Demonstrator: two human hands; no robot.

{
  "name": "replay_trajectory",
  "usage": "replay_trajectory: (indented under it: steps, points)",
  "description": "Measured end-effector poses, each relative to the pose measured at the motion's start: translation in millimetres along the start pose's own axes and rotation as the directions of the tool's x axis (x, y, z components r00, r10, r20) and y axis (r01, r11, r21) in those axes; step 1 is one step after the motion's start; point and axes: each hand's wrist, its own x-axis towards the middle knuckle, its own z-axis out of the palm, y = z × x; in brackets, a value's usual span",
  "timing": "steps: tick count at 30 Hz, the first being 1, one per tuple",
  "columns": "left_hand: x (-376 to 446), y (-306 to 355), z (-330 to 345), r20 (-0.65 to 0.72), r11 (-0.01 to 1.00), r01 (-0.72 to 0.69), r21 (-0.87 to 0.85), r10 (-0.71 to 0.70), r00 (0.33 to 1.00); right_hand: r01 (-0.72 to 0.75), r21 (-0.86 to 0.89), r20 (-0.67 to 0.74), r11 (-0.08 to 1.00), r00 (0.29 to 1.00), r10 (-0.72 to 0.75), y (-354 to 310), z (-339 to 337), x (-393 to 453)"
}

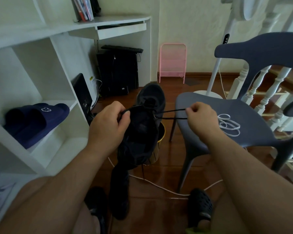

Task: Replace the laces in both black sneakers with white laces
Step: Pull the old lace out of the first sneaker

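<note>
A black sneaker (150,98) is held up in front of me, toe pointing away. My left hand (108,122) grips its left side and pinches one end of the black lace. My right hand (200,117) pinches the black lace (172,114), which is drawn taut to the right from the eyelets. A second black sneaker (120,191) hangs or stands below the first, down toward the floor. White laces (228,124) lie coiled on the seat of the grey chair (210,105) to my right.
A white shelf unit (46,92) with navy slippers (35,120) stands on the left. A gold bin (157,149) sits behind the sneaker. A white cable (159,186) runs across the wood floor. My feet in black clogs (201,205) are below. A pink rack (172,63) stands by the wall.
</note>
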Motion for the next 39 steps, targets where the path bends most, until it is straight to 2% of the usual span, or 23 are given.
replay_trajectory:
  steps: [2, 4, 5, 7, 9, 15, 18, 21, 23, 25, 26, 28, 30, 32, 35, 37, 39]
  points:
    - [0, 0, -1, 0.001, 1.000, 0.000, -0.004, 0.000, 1.000, 0.000, -0.026, 0.083, 1.000, 0.997, 0.002, 4, -2, -1]
    - [-1, 0, 0, 0.016, 1.000, -0.012, 0.004, 0.012, 1.000, 0.144, -0.090, 0.097, 0.985, 0.986, -0.135, -2, 1, -9]
    - [-2, 1, 1, 0.025, 1.000, -0.018, 0.013, 0.017, 1.000, 0.264, -0.110, 0.084, 0.958, 0.963, -0.256, -6, 3, -12]
    - [-2, 3, 2, 0.033, 0.999, -0.027, 0.022, 0.026, 0.999, 0.494, -0.087, 0.106, 0.865, 0.868, -0.485, -17, 9, -20]
    - [-3, 5, 4, 0.031, 0.999, -0.033, 0.019, 0.033, 0.999, 0.574, -0.034, 0.179, 0.818, 0.809, -0.560, -22, 19, -27]
    - [-5, 5, 6, 0.046, 0.998, -0.066, 0.024, 0.065, 0.997, 0.454, 0.018, 0.237, 0.891, 0.864, -0.445, -29, 24, -31]
    - [-5, 3, 4, 0.038, 0.998, -0.062, 0.028, 0.061, 0.997, 0.447, -0.080, 0.207, 0.891, 0.881, -0.424, -28, 22, -27]
    - [-2, -1, 2, 0.007, 0.999, -0.033, -0.002, 0.033, 0.999, 0.253, -0.252, 0.115, 0.934, 0.966, -0.231, -14, 6, -10]
    - [-2, -1, 0, -0.010, 0.999, -0.024, -0.022, 0.024, 1.000, 0.106, -0.309, 0.164, 0.945, 0.985, -0.057, -3, -4, -2]
    - [-2, 0, 0, -0.009, 0.999, -0.025, -0.026, 0.024, 1.000, 0.068, -0.327, 0.255, 0.943, 0.967, 0.018, 1, -5, -4]
    - [-2, 0, 0, -0.004, 0.999, -0.026, -0.025, 0.026, 1.000, 0.087, -0.298, 0.279, 0.950, 0.960, -0.001, -1, -3, -7]
    - [-2, 1, 2, 0.010, 0.999, -0.023, -0.025, 0.024, 1.000, 0.210, -0.152, 0.275, 0.966, 0.948, -0.163, -11, 1, -16]
    - [-2, 3, 4, 0.019, 0.999, -0.016, -0.035, 0.017, 1.000, 0.408, -0.057, 0.248, 0.911, 0.890, -0.383, -23, 5, -25]
    - [-3, 5, 5, 0.023, 0.999, -0.020, -0.043, 0.021, 1.000, 0.504, -0.040, 0.244, 0.863, 0.842, -0.480, -26, 13, -30]
    - [-4, 5, 6, 0.029, 0.999, -0.035, -0.039, 0.036, 0.999, 0.447, -0.016, 0.211, 0.894, 0.876, -0.434, -23, 23, -30]
    - [-4, 4, 6, 0.029, 0.999, -0.034, -0.037, 0.035, 0.999, 0.419, -0.063, 0.147, 0.906, 0.901, -0.407, -22, 23, -25]
    - [-3, 3, 5, 0.016, 0.999, -0.026, -0.033, 0.027, 1.000, 0.309, -0.131, 0.077, 0.942, 0.950, -0.301, -16, 16, -15]
